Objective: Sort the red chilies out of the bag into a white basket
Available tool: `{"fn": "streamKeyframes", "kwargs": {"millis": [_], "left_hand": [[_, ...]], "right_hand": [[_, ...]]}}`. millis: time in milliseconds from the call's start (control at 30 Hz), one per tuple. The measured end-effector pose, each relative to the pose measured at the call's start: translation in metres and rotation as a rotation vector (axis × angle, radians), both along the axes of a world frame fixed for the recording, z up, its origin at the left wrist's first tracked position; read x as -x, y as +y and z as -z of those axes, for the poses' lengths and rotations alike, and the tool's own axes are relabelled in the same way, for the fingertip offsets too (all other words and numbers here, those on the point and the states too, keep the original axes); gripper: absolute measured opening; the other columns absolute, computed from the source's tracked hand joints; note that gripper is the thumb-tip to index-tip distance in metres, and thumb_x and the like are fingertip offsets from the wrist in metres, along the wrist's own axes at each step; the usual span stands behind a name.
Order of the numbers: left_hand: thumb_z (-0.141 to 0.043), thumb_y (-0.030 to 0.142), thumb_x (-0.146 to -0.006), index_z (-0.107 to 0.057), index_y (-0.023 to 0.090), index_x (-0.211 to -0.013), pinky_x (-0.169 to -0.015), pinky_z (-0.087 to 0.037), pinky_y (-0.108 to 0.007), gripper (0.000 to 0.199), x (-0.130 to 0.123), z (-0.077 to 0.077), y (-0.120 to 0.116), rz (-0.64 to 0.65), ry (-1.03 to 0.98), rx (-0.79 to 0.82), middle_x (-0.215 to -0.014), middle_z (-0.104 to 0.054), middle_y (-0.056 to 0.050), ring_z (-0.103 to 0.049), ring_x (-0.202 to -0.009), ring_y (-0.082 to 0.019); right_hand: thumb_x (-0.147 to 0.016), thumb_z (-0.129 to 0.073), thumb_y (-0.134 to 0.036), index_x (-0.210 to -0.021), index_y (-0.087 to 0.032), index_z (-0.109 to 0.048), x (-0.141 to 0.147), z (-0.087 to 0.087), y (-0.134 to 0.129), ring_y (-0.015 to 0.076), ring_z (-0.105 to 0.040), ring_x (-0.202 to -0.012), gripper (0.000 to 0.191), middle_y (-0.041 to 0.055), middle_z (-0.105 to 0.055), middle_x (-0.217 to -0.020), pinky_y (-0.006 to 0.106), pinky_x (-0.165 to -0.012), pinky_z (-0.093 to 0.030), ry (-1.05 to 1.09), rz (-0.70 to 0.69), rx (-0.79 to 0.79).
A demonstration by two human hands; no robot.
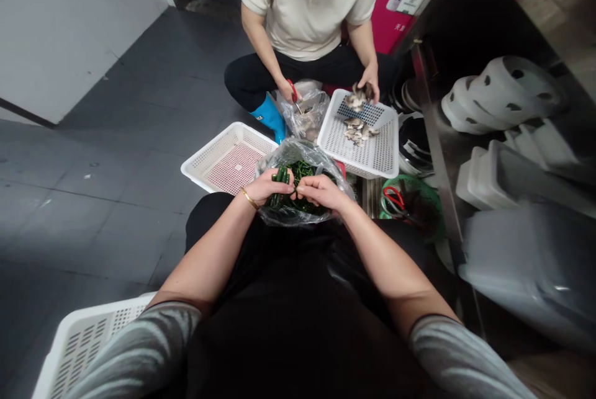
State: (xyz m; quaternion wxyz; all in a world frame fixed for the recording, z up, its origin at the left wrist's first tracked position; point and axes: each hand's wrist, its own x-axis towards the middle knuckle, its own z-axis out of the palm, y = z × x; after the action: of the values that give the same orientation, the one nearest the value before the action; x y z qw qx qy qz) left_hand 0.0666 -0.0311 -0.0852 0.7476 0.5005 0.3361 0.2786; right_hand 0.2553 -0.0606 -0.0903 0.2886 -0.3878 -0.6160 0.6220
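Several long green peppers [279, 187] are gripped in my left hand [270, 187], above a clear plastic bag [298, 219] full of green peppers [302, 169]. My right hand [321, 191] is closed, thumb and finger pinched close to the left fingertips; whatever lies in the pinch is too small to name. Left of the bag lies a white perforated basket [205, 166] with nothing visible in it. Another white basket [391, 166], at the right, holds torn mushrooms [358, 130].
Opposite, a seated person [307, 20] holds red-handled scissors [293, 92] and mushrooms [356, 98] over a second bag [307, 120]. Red scissors lie in a green basket [435, 206]. A shelf [442, 163] with white containers [498, 169] stands right; another basket [63, 337] sits lower left.
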Motion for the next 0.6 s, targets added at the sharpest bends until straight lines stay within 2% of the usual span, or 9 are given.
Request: {"fn": "streamKeyframes", "kwargs": {"millis": [100,200,267,333,400,500,600], "left_hand": [[-0.077,0.022,-0.053,-0.058,0.014,-0.065,-0.051,-0.04,-0.023,0.024,-0.008,0.007,-0.001,-0.057,0.042,0.073,-0.057,-0.062,-0.002,-0.056,-0.052,-0.012],[-0.075,0.022,-0.052,-0.056,0.015,-0.062,-0.044,-0.036,-0.022,0.023,-0.014,0.01,-0.001,-0.173,0.077,0.193,-0.054,-0.062,-0.002,-0.052,-0.046,-0.011],[-0.075,0.023,-0.052,-0.055,0.015,-0.061,-0.04,-0.032,-0.021,0.024,-0.014,0.01,0.002,-0.236,0.099,0.251,-0.053,-0.062,-0.003,-0.048,-0.042,-0.009],[-0.077,0.025,-0.052,-0.055,0.014,-0.061,-0.038,-0.03,-0.021,0.026,-0.009,0.008,0.006,-0.295,0.086,0.257,-0.054,-0.062,-0.002,-0.047,-0.04,-0.008],[-0.078,0.027,-0.053,-0.056,0.013,-0.06,-0.038,-0.031,-0.02,0.027,-0.003,0.005,0.011,-0.344,0.042,0.221,-0.054,-0.06,-0.001,-0.047,-0.041,-0.007],[-0.078,0.027,-0.054,-0.055,0.013,-0.058,-0.038,-0.03,-0.019,0.028,0.003,0.004,0.014,-0.339,-0.014,0.181,-0.052,-0.055,0.001,-0.045,-0.041,-0.005],[-0.077,0.026,-0.053,-0.055,0.014,-0.061,-0.038,-0.028,-0.018,0.026,0.004,0.006,0.013,-0.294,-0.032,0.183,-0.053,-0.055,0.002,-0.047,-0.044,-0.006]], "right_hand": [[-0.089,-0.052,-0.043,-0.067,-0.016,-0.063,-0.004,-0.007,0.002,0.0087,-0.046,-0.053,0.037,-0.0022,-0.058,-0.06,0.02,-0.053,-0.035,-0.284,-0.022,-0.243],[-0.095,-0.043,-0.03,-0.075,-0.015,-0.067,-0.002,-0.005,0.001,0.0133,-0.056,-0.067,0.034,0.003,-0.065,-0.072,0.023,-0.064,-0.038,-0.647,0.104,-0.478],[-0.097,-0.038,-0.027,-0.084,-0.014,-0.067,0.0,0.0,0.0,0.0175,-0.06,-0.078,0.035,0.0088,-0.068,-0.086,0.025,-0.07,-0.04,-0.932,0.208,-0.568],[-0.099,-0.036,-0.031,-0.098,-0.015,-0.067,0.003,0.006,0.0,0.0205,-0.063,-0.085,0.035,0.0121,-0.068,-0.098,0.027,-0.072,-0.042,-1.13,0.237,-0.566],[-0.099,-0.038,-0.041,-0.109,-0.017,-0.064,0.008,0.014,-0.001,0.0222,-0.065,-0.086,0.037,0.0131,-0.067,-0.105,0.028,-0.072,-0.045,-1.208,0.166,-0.516],[-0.094,-0.046,-0.051,-0.105,-0.016,-0.067,0.023,0.026,0.0,0.0248,-0.066,-0.09,0.042,0.0147,-0.069,-0.104,0.031,-0.074,-0.048,-1.211,0.007,-0.447],[-0.091,-0.055,-0.046,-0.094,-0.015,-0.07,0.034,0.031,0.003,0.0244,-0.068,-0.092,0.034,0.0133,-0.072,-0.097,0.029,-0.074,-0.05,-1.163,-0.08,-0.378]]}}
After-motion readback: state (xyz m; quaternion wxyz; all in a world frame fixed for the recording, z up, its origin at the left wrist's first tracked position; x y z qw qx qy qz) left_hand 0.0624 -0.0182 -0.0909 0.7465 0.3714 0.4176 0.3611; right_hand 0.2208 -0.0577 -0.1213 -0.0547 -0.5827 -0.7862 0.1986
